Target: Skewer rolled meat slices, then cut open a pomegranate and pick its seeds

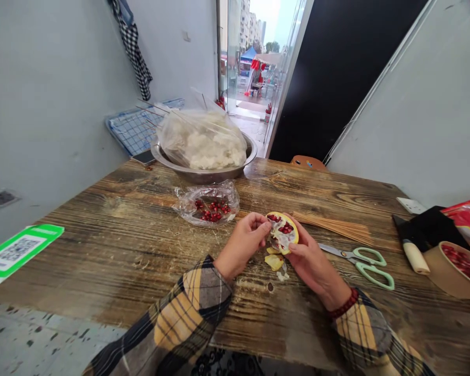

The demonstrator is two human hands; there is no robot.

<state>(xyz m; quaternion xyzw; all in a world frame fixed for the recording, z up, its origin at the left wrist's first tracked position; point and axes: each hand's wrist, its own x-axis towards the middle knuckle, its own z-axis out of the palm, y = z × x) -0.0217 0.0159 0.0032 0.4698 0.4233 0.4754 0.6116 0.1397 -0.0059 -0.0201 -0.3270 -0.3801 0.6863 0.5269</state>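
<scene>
A cut pomegranate (286, 236) with yellow rind, white pith and clusters of red seeds rests in my right hand (312, 262), thumb on its near edge and fingers behind. My left hand (247, 240) is closed in a pinch at the fruit's left edge; what is between its fingertips is hidden. Pieces of yellow peel (274, 262) and bits of pith lie on the table just below the fruit. Beyond my left hand, a clear plastic bag (184, 201) holds loose red seeds (212, 210).
On the wooden table (149, 250), green-handled scissors (360, 258) and thin wooden sticks (332, 227) lie to the right. A paper bowl of red seeds (454, 277) sits at far right by a pale-handled tool (415, 257). A metal basin (172, 166) holds a bagged white mass (215, 149).
</scene>
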